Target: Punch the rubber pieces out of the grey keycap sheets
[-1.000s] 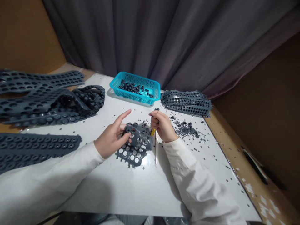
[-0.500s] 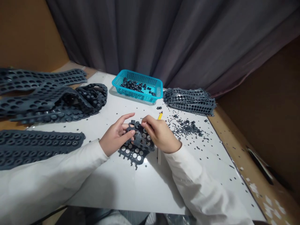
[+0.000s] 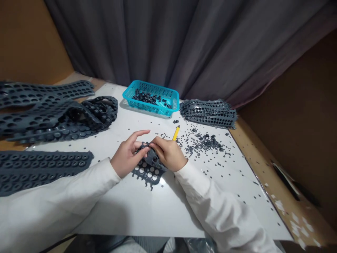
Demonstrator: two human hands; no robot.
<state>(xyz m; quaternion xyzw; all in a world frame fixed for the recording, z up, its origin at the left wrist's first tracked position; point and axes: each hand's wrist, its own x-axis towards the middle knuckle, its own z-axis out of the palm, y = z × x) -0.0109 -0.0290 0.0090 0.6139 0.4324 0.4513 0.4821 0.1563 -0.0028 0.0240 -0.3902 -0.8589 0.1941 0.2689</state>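
Note:
A dark grey perforated rubber sheet (image 3: 147,171) with rows of round holes lies bent under both hands, its lower edge ragged. My left hand (image 3: 129,153) grips its upper left part between thumb and fingers, the index finger stretched out above. Closed in a pinch, my right hand (image 3: 168,151) meets the sheet's upper edge close to the left fingertips. Whether a small piece sits in that pinch is hidden. Just behind the right hand lies a yellow pen-like tool (image 3: 176,133) with a dark tip, partly covered by the hand.
A blue basket (image 3: 151,109) of small dark pieces stands at the back. Small dark bits (image 3: 209,142) are scattered right. A rolled perforated sheet (image 3: 209,113) lies back right; more sheets (image 3: 60,119) and a studded strip (image 3: 44,168) lie left. A dark slim tool (image 3: 285,181) rests far right.
My right hand has moved left, toward the left fingertips, and the sheet's upper part is folded or turned more. The view has shifted slightly; more of the yellow tool shows.

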